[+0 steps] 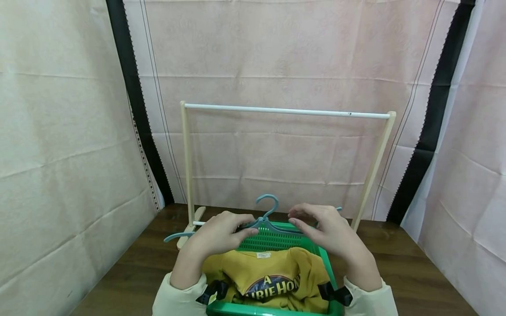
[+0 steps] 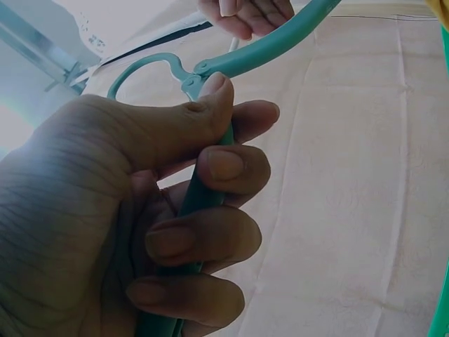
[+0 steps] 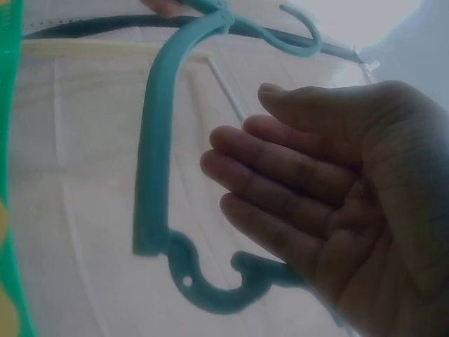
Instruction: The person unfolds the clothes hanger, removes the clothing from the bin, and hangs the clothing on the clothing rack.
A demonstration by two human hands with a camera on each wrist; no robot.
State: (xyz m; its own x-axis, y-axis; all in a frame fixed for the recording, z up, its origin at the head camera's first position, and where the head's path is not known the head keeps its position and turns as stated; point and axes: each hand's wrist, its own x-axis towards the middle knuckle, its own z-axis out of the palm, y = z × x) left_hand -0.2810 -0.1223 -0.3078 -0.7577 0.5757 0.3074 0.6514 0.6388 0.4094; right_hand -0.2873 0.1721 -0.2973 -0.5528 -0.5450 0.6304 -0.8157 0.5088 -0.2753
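Head – L hand point(image 1: 221, 235) grips hanger point(image 1: 263, 221), basket rim point(image 1: 257, 310)

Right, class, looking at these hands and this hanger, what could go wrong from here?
Only the left hand clearly grips the blue hanger, so it might tip or twist. It looks jointed, so it could fold. If lowered, it might snag the yellow shirt in the green basket.

Smooth plastic clothes hanger point(image 3: 156, 147), kinda glossy plastic basket point(image 1: 331, 270), matt cloth sweatshirt point(image 1: 272, 267), wood-look tabletop point(image 1: 130, 272) with slight sheen, wrinkly cloth backdrop point(image 1: 276, 57).
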